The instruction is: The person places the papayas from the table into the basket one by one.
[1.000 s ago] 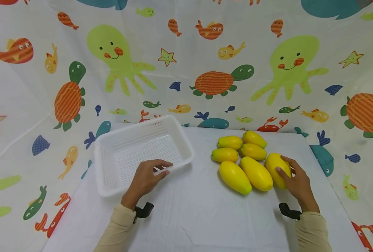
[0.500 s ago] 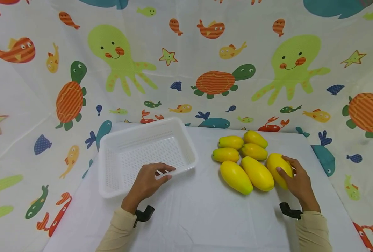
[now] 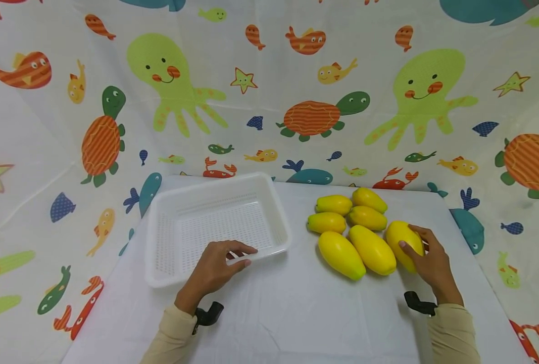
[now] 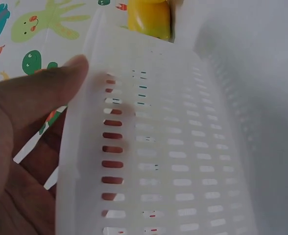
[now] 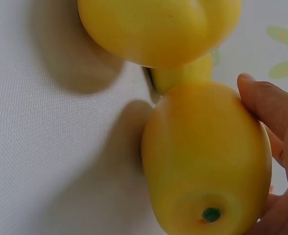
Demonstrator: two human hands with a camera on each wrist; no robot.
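My left hand (image 3: 212, 268) holds the near rim of a white perforated plastic basket (image 3: 277, 212) at the left of the table. In the left wrist view the thumb (image 4: 70, 78) lies along the rim of the basket wall (image 4: 171, 142), and fingers show through the slots behind it. Nothing lies inside the basket. At the right, my right hand (image 3: 433, 265) grips a large yellow papaya (image 3: 398, 240), thumb on one side and fingers on the other. The papaya (image 5: 203, 152) shows a small green stem spot toward the right wrist camera; part of the fingers is hidden behind it.
Two more large papayas (image 3: 341, 255) lie just left of the gripped one. Several smaller papayas (image 3: 326, 222) sit in a cluster behind them. A white cloth (image 3: 296, 313) covers the table, and a curtain printed with sea animals (image 3: 296, 65) hangs at the back and sides.
The basket has slid a little to the right and toward me, with my left hand on its rim. My right hand and the papayas have stayed in place.
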